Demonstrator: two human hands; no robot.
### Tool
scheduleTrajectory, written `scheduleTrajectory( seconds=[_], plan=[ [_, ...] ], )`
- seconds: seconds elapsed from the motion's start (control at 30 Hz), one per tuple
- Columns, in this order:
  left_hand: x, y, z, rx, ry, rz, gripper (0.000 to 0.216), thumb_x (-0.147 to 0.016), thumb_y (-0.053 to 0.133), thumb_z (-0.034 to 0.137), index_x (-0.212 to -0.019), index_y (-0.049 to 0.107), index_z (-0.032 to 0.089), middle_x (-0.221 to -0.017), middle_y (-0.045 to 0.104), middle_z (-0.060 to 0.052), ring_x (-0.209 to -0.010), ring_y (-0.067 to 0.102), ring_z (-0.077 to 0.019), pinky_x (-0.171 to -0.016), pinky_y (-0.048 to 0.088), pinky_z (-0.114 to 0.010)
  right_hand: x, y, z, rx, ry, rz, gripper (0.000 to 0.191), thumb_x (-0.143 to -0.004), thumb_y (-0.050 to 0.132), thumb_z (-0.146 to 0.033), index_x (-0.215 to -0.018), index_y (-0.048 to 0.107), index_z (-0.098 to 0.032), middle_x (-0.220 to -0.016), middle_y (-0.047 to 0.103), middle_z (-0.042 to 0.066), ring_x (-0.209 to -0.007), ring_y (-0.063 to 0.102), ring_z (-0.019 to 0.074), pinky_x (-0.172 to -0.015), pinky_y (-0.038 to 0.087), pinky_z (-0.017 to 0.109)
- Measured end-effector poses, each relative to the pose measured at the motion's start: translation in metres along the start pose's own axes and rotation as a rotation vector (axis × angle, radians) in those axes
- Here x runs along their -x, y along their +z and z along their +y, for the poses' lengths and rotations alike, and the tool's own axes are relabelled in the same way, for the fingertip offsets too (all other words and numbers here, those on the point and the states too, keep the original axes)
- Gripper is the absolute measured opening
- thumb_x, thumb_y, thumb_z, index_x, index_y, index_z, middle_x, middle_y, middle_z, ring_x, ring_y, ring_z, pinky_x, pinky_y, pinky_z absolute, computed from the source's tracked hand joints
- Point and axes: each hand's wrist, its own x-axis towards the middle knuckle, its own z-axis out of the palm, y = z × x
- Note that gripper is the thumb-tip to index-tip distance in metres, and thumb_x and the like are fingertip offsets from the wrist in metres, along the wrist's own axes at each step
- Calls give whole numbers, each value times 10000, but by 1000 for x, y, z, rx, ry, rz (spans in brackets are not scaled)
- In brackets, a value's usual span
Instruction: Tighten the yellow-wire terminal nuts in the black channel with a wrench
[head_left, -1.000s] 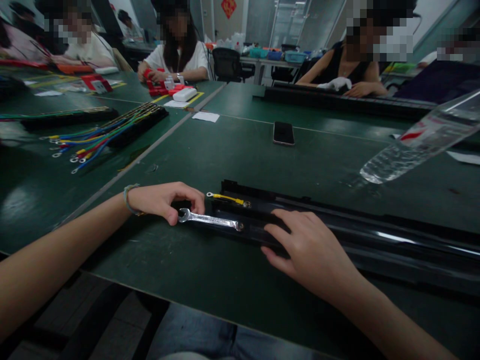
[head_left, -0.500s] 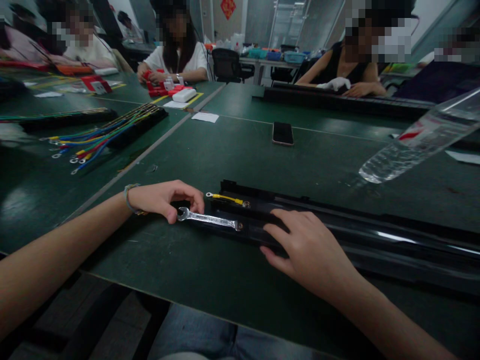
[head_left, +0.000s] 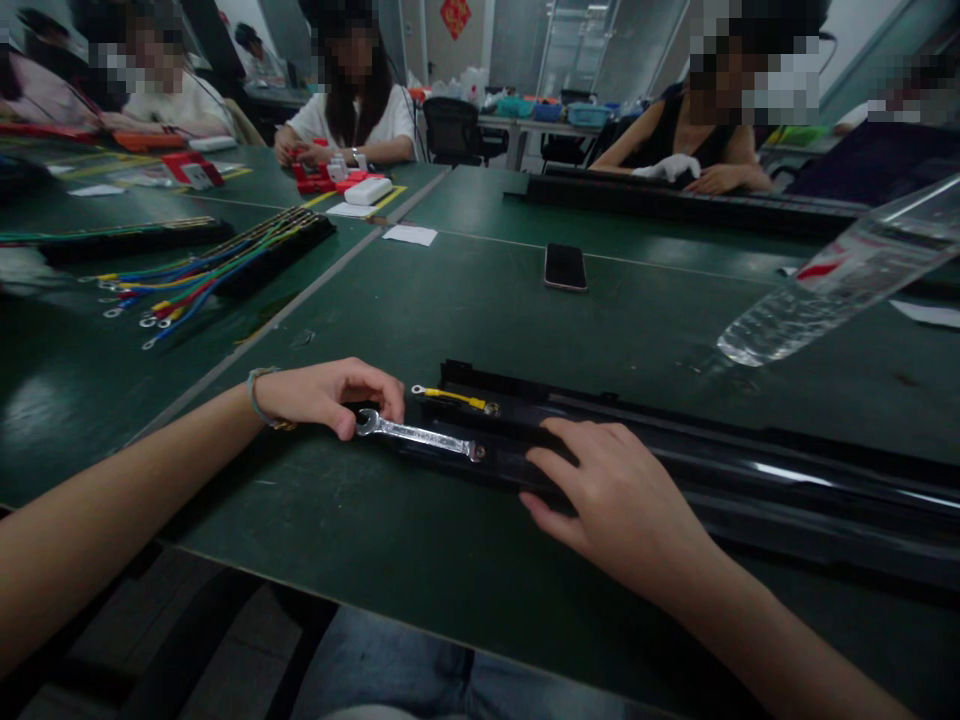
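A long black rail lies across the green table in front of me. A silver wrench rests on the rail's left end, its far end on a bolt. My left hand pinches the wrench's near end between thumb and fingers. My right hand lies flat on the rail, fingers spread, holding it down. A short yellow wire with a ring terminal sits on the rail just behind the wrench.
A phone lies mid-table. A clear plastic bottle stands at the right. Several coloured wires spread from another black rail at the left. Other people work at the far side, with red parts and another long rail.
The wrench's near end has swung slightly away from me with my left hand. My right hand has stayed on the rail.
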Motion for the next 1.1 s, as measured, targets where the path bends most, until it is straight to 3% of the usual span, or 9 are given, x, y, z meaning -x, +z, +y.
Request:
scheduleTrajectory(
  seconds=[0.5,1.1],
  plan=[
    [-1,0,0,44,7,13,442,-648,638,538,-827,599,136,-790,556,-62,-734,508,-176,-671,439,-269,0,-2,0,6,1,-7,272,-786,482,-348,-917,631,-162,-1090,558,142,-935,508,255,-769,375,386],
    [-2,-1,2,-66,19,-21,479,-651,596,591,-804,600,137,-786,559,-65,-730,509,-182,-674,428,-271,0,-1,0,3,3,-12,275,-790,479,-343,-925,631,-158,-1096,553,149,-944,504,258,-782,373,389]
  ],
)
